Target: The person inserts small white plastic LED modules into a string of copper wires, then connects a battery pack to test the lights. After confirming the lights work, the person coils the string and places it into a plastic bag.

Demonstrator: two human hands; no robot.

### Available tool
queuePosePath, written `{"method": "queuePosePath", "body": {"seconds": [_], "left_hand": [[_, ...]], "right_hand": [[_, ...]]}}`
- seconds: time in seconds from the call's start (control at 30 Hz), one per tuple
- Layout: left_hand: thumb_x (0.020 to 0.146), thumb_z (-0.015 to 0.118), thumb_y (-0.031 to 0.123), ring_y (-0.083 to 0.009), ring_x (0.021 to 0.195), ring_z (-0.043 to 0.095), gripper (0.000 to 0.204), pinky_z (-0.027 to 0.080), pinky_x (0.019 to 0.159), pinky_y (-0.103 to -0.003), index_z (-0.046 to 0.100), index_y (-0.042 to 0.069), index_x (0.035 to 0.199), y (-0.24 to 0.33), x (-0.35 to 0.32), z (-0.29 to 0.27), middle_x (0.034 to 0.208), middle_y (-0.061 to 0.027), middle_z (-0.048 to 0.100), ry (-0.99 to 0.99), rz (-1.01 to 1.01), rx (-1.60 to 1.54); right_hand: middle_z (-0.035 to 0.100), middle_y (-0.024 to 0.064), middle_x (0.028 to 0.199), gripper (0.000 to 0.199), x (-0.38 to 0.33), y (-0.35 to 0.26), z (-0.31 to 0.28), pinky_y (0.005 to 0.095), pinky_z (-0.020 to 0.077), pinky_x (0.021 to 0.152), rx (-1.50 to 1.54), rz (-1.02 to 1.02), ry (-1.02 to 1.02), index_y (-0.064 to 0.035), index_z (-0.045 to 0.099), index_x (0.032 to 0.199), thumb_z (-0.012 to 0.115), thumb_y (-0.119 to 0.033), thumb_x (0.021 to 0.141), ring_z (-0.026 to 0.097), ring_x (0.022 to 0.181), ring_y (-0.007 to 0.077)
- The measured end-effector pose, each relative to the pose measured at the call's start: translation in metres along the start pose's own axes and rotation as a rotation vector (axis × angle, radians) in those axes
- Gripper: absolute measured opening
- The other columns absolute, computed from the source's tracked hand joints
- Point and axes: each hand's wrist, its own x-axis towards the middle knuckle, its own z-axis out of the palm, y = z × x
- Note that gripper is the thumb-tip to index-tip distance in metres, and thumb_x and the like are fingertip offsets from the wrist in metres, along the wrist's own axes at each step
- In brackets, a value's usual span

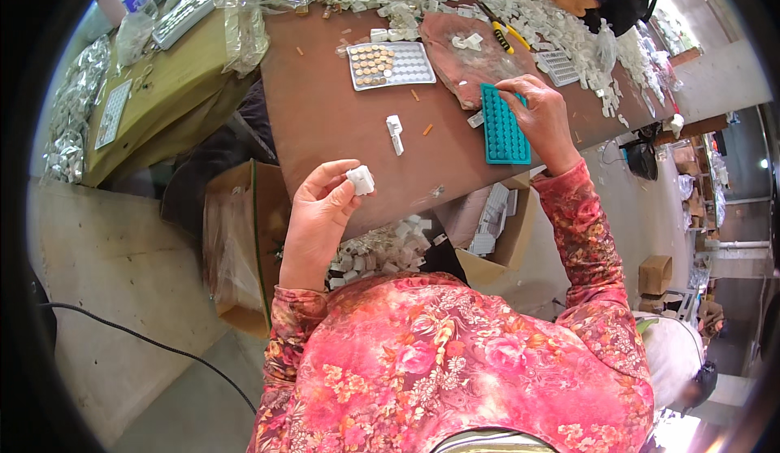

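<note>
Between the thumb and fingers of my left hand (318,209) is a small white plastic piece (361,181), held just above the table's near edge. My right hand (543,121) is over the upper part of a teal tray (506,146) with rows of round pockets. Its fingertips are pinched together at the tray's top end; whatever they hold is hidden. Left of the tray, a longer white plastic part (395,135) lies on the brown tabletop (341,120). Farther back is a white tray (418,61) whose left side carries rows of gold-coloured round pieces.
White plastic parts (569,26) are heaped along the table's back. A reddish cloth (443,39) lies by yellow-handled pliers (502,37) and a grey pocketed tray (558,68). Below the near edge stand cardboard boxes (513,229) and more white pieces (382,250).
</note>
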Motion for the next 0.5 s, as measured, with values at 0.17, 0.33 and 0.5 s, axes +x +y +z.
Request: {"method": "queuePosePath", "body": {"seconds": [0.17,0.33,0.5], "left_hand": [[0.09,0.062,0.006,-0.0175,0.094,0.063,0.019,0.05,0.084,-0.026,0.054,0.003,0.107,0.0,0.0,0.003,0.106,-0.0149,0.064,0.005,-0.024,-0.047],[0.089,0.064,0.007,-0.0166,0.096,0.062,0.021,0.05,0.083,-0.026,0.052,0.006,0.107,-0.002,0.004,-0.001,0.104,-0.0137,0.065,-0.117,-0.023,-0.132],[0.092,0.061,0.009,-0.0155,0.096,0.061,0.021,0.05,0.08,-0.025,0.051,0.005,0.11,-0.006,0.002,-0.002,0.102,-0.011,0.063,0.004,0.051,-0.075]], "right_hand": [[0.065,0.011,0.089,0.011,-0.009,0.012,0.005,0.0373,0.0507,0.071,-0.026,0.018,-0.048,-0.0062,0.069,0.092,0.066,-0.012,0.082,0.063,0.081,0.0309],[0.066,0.007,0.09,0.011,0.011,0.022,0.034,0.0381,0.0486,0.078,-0.219,-0.176,-0.025,-0.0084,0.069,0.09,0.065,-0.013,0.081,0.062,0.089,0.0275],[0.066,0.0041,0.09,0.012,0.035,0.036,0.067,0.0377,0.0456,0.082,-0.403,-0.304,-0.168,-0.0113,0.07,0.087,0.063,-0.018,0.081,0.061,0.092,0.0239]]}}
